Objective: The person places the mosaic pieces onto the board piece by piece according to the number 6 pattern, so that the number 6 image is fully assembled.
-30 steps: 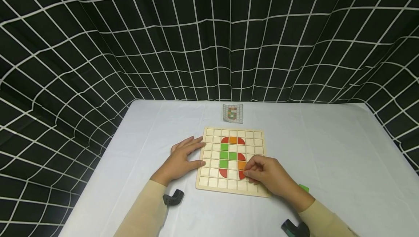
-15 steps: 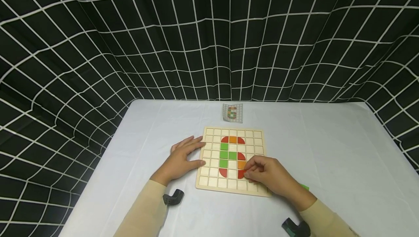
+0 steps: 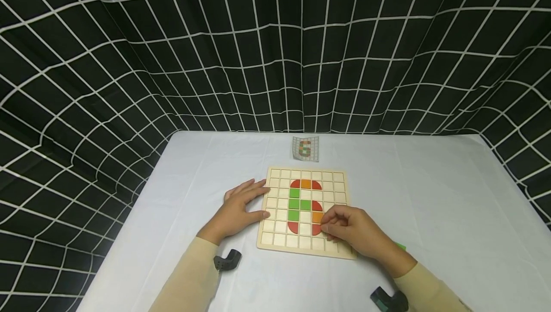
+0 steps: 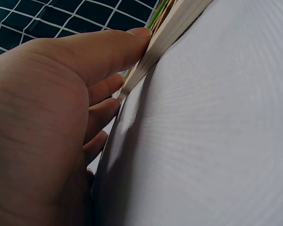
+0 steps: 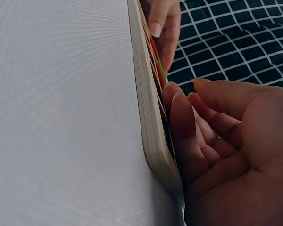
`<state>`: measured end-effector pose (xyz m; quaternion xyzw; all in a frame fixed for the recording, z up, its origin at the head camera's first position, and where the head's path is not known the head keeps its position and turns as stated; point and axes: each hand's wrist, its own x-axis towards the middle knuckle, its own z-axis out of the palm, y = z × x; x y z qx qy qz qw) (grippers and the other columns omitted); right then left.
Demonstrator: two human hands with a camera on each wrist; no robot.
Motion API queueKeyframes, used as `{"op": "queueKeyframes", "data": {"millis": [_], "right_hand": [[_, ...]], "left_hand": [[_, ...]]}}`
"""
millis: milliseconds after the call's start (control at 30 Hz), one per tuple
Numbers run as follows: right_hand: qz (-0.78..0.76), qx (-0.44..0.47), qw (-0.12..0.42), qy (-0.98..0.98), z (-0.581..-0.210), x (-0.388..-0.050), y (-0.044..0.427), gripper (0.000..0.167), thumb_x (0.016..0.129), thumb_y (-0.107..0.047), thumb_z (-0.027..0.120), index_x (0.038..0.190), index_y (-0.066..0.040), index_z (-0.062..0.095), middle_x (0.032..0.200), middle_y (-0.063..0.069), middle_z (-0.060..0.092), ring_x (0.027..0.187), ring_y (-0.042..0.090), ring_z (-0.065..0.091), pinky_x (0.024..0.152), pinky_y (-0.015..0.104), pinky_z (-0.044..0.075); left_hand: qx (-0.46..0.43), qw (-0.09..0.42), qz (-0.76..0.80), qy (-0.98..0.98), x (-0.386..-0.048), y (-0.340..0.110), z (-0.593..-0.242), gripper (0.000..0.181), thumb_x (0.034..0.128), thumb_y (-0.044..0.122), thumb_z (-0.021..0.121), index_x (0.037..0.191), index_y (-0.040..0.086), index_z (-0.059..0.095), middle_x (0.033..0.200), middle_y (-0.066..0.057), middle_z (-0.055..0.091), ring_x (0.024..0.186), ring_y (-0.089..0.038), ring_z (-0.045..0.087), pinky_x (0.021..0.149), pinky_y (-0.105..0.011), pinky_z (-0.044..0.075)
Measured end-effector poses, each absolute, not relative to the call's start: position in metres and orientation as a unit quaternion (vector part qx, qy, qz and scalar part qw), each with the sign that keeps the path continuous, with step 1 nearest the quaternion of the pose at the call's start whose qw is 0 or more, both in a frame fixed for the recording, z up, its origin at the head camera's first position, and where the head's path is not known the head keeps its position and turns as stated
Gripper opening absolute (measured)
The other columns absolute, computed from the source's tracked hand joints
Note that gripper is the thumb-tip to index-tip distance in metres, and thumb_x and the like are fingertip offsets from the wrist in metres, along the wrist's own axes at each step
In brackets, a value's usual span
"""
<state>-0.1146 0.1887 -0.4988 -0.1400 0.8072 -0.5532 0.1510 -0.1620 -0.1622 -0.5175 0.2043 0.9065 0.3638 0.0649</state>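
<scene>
A square wooden grid board (image 3: 280, 239) lies on the table with flat coloured tiles in its cells. My left hand (image 3: 236, 211) rests at its left edge, fingers spread and fairly straight; the thumb touches the board's side in the left wrist view. Over the board's lower right, my right hand (image 3: 350, 228) has thumb and index finger together at the right corner of a red quarter-round tile (image 3: 316, 229). An orange square tile (image 3: 317, 217) sits just above that tile. In the right wrist view, the other fingers (image 5: 184, 127) are curled by the board's edge, and the red tile's grip is hidden.
Behind the board lies a small printed pattern card (image 3: 305, 149). A green piece (image 3: 401, 246) shows partly behind the right wrist. Black wrist devices (image 3: 228, 260) are beside both forearms. The white-covered table (image 3: 430, 197) meets a black curtain with white grid lines (image 3: 275, 63).
The lower right red tile has turned slightly and now lies squarer in its cell, under the orange tile. My right hand has barely shifted; the left stays in place.
</scene>
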Motion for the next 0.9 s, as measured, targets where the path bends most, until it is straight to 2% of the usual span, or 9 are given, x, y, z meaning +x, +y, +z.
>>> {"op": "queueKeyframes", "data": {"millis": [467,667,900], "right_hand": [[-0.574,-0.161,0.158,0.787,-0.4971,-0.115,0.1918,0.01,0.105,-0.01,0.075,0.107,0.0,0.074,0.091,0.011,0.075,0.079,0.026,0.073,0.074,0.032,0.063],[-0.604,-0.177,0.165,0.76,-0.4972,-0.1147,0.1941,0.012,0.106,-0.008,0.073,0.11,0.004,0.072,0.097,0.018,0.074,0.084,0.028,0.074,0.077,0.034,0.064],[-0.586,-0.193,0.13,0.776,-0.4948,-0.1133,0.1987,0.011,0.107,-0.013,0.072,0.11,-0.003,0.076,0.1,0.013,0.074,0.086,0.024,0.067,0.075,0.029,0.057]], "left_hand": [[0.197,0.061,0.366,0.907,-0.1623,-0.163,-0.5164,0.067,0.0956,0.038,0.086,0.156,0.022,0.062,0.17,0.007,0.043,0.162,-0.024,0.023,0.125,-0.056,0.01],[0.201,0.062,0.368,0.906,-0.1622,-0.1626,-0.5159,0.067,0.0955,0.036,0.087,0.156,0.022,0.062,0.17,0.006,0.043,0.162,-0.024,0.023,0.125,-0.056,0.009],[0.2,0.066,0.365,0.907,-0.1623,-0.1626,-0.5195,0.068,0.0956,0.038,0.086,0.157,0.022,0.062,0.171,0.008,0.042,0.162,-0.022,0.023,0.125,-0.052,0.009]]}}
